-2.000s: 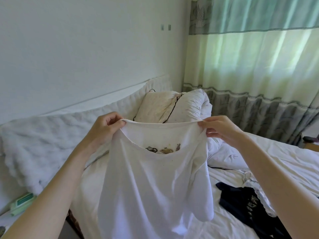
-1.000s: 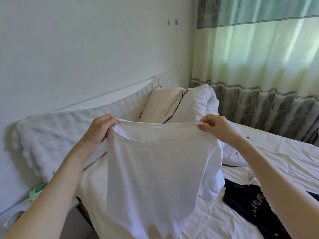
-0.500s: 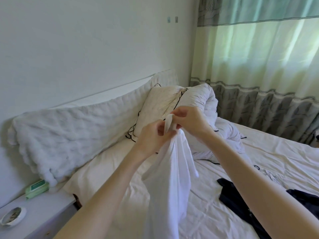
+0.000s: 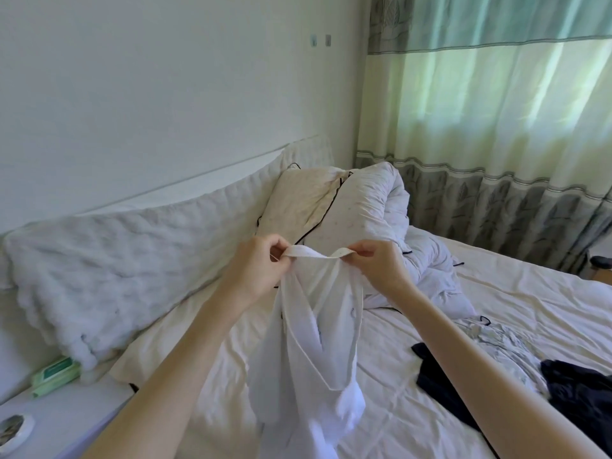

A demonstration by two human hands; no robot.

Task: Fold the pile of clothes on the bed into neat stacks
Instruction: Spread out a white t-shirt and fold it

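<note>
shirt: the white shirt (image 4: pixel 311 342) hangs below your grips over the near bed (image 4: pixel 414 409), long axis vertical.
left hand (image 4: pixel 256 271): pinching the neckband's left end.
right hand (image 4: pixel 381 266): pinching the right end, level, near the left.
dark clothes (image 4: pixel 576 389): right, unfolded.

Bedroom in a home, seen from the side of the bed.

Rumpled white bed (image 4: pixel 516 313) with piped pillows (image 4: pixel 318 200) and a rolled duvet (image 4: pixel 390 207) propped at a padded headboard cover (image 4: pixel 109 256); loose dark clothes (image 4: pixel 576 399) lying on the sheet. Plain white wall (image 4: pixel 165 94) behind, two small hooks (image 4: pixel 319 40) fixed high up. Green-and-cream curtain (image 4: pixel 496 127) with a grey leaf border, drawn, daylight glowing through. White bedside table (image 4: pixel 66 415) carrying a green wipes pack (image 4: pixel 54 376) and a small round dish (image 4: pixel 13 432).
</note>
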